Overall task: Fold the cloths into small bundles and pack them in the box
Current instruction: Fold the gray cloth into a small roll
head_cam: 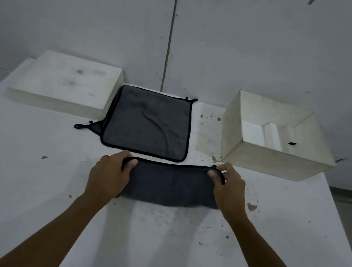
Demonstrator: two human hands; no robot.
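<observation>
Pinching the two far corners, the person is working on the dark grey cloth point(171, 183) lying near the front middle of the white table point(17, 199); the left hand point(107, 174) is gripping the left end with thumb on top and fingers curled under the black-trimmed edge, and the right hand point(228, 189) is gripping the right end the same way. That cloth is already looking like a long band, so I'd judge a fold is in progress, with more folds needed before it counts as a small bundle. A second grey cloth point(148, 123) is lying flat just behind it, loop tags sticking out at two corners, waiting its turn. The open white box point(257, 158) is standing to the right, near the right hand, with nothing packed that I can see; a white lid point(66, 83) is resting off to the left. To do this well, both corners should be travelling together, edge meeting edge squarely, with the trim lined up and the fabric smoothed flat before the next fold, so the bundle is staying tight enough to fit
</observation>
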